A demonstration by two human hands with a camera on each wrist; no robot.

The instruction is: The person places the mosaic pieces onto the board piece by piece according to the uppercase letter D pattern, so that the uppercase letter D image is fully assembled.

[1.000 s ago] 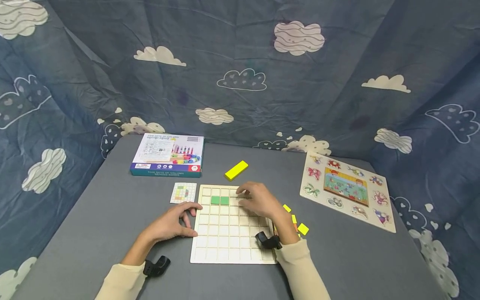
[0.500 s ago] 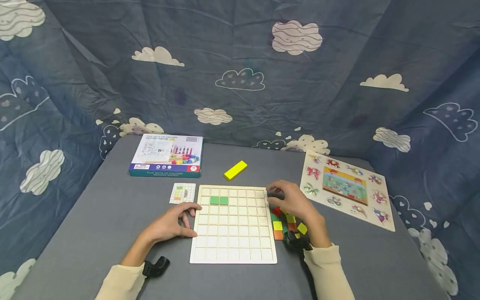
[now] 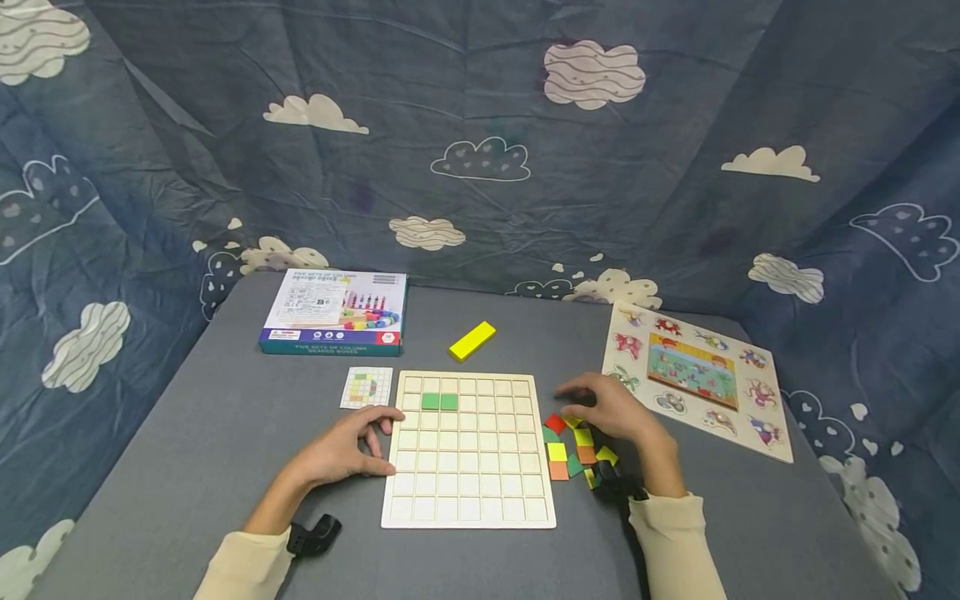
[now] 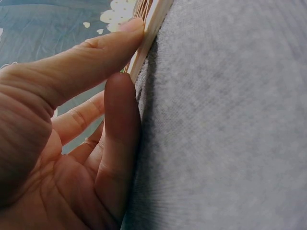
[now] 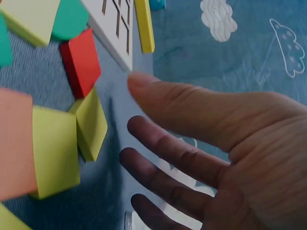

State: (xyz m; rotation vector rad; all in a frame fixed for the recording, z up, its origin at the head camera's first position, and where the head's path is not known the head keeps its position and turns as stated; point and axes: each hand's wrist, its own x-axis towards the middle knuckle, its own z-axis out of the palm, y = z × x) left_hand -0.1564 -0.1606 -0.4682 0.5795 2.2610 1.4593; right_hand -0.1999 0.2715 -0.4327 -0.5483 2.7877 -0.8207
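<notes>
A pale wooden grid board [image 3: 468, 467] lies flat on the table, with two green squares [image 3: 439, 402] side by side in its second row. My left hand [image 3: 341, 446] rests at the board's left edge; in the left wrist view its thumb and a fingertip [image 4: 120, 91] touch that edge. To the right of the board my right hand [image 3: 618, 408] hovers beside a loose pile of red, green, yellow and orange pieces [image 3: 583, 437]. Its fingers are spread with nothing between them, near a red piece [image 5: 82, 62] and a yellow one [image 5: 93, 127] in the right wrist view.
A small pattern card [image 3: 366, 387] lies at the board's upper left, with a boxed set [image 3: 333, 312] behind it. One long yellow block [image 3: 472, 341] is behind the board. At the right lies a picture puzzle board [image 3: 776, 442], partly behind my right hand.
My right hand has moved right, off the board to the loose pieces, uncovering the grid's right side. The left hand has stayed at the board's edge.
</notes>
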